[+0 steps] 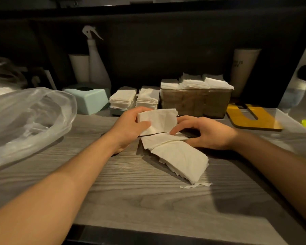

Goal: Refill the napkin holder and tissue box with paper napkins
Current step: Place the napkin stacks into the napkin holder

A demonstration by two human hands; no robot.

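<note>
Napkins are being split: left hand [131, 124] pinches a small white paper bunch [157, 121]; right hand [203, 132], fingers loosely curled, presses the pile [177, 156]. Next, tuck the bunch into the brown holder [194, 103].

A crumpled clear plastic bag [27, 114] lies on the left part of the grey wooden counter [131, 197]. At the back wall a white spray bottle [97, 68] stands just beside a white paper roll [79, 68]. On the right, a tall paper cup [244, 69] stands upright. In front of it a flat yellow board [253, 117] with a slot lies on the counter.
</note>
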